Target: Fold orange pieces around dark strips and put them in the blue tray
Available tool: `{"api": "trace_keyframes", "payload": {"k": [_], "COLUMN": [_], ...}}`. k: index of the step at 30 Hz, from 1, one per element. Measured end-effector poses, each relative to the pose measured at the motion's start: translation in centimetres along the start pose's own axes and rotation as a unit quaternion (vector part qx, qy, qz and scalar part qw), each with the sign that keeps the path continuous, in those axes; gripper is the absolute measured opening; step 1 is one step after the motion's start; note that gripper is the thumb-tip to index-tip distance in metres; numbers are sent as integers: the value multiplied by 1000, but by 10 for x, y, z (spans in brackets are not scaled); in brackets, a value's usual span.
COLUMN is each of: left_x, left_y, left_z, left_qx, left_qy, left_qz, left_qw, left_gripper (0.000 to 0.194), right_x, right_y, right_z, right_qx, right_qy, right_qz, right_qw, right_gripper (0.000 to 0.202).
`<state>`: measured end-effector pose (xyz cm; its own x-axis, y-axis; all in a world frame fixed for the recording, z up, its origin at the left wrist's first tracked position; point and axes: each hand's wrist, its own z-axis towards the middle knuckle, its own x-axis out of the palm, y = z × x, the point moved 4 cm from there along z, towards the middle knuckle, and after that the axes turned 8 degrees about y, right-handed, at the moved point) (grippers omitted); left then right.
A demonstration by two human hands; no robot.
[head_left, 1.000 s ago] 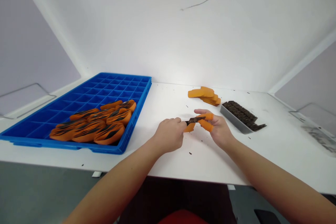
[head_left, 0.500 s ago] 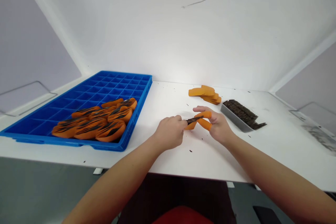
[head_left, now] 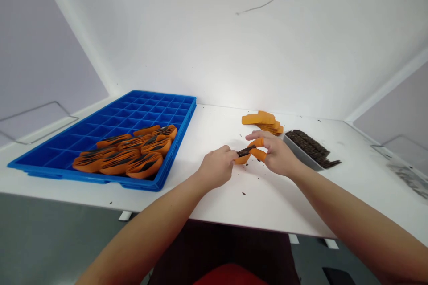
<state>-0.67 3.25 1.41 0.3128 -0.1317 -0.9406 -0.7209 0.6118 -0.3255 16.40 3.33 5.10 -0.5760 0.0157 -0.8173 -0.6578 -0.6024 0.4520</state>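
Observation:
My left hand (head_left: 216,167) is closed, pinching one end of a dark brown flaky strip (head_left: 244,152) and an orange paper sleeve (head_left: 242,160) just below it. Orange covers, like finger cots, sit on the thumb and forefinger of my right hand (head_left: 280,156). Those two fingertips close around the strip's other end, while the remaining fingers stretch away from it. Whether the strip is inside the sleeve or only against it, I cannot tell. Both hands hover just over the white table (head_left: 214,207).
On the left, a blue divided tray (head_left: 160,183) holds several orange sleeves with dark contents (head_left: 145,165). Behind my right hand lies a stack of orange sleeves (head_left: 264,120). A grey box (head_left: 302,155) of dark brown strips (head_left: 309,146) stands to the right. Dark crumbs dot the table.
My right fingertips have drawn closer together on the strip, and more of it shows between the hands. A dark crumb now shows below the sleeve. The view has shifted slightly.

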Motion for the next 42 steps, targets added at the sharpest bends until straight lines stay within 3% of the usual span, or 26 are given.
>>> {"api": "trace_keyframes", "payload": {"k": [10,21,26,32,38,42], "left_x": [2,1,2,3,3,4], "left_y": [1,5,6,6,7,7], "left_z": [3,3,3,3,3,3], "left_qx": [-11,-102,-93,-78,-84,-91], "left_qy": [-22,-25,-25,-24,-25,-19], "left_qz": [-56,-104,-89,-71,-70,-70], "left_qw": [998,989,991,994,994,993], "left_gripper": [24,38,40,41,42,43], "right_x": [1,1,-2,0,12,21], "right_y": [-7,-11,-3,7,7,10], "right_z": [2,2,8,19,14,6], "right_qx": [26,44,45,19,15,5], "right_qy": [-5,-17,6,82,74,82], "right_qz": [17,16,-28,-108,-124,-161], "right_qw": [999,999,999,991,989,983], "right_gripper": [16,14,13,12,26,24]}}
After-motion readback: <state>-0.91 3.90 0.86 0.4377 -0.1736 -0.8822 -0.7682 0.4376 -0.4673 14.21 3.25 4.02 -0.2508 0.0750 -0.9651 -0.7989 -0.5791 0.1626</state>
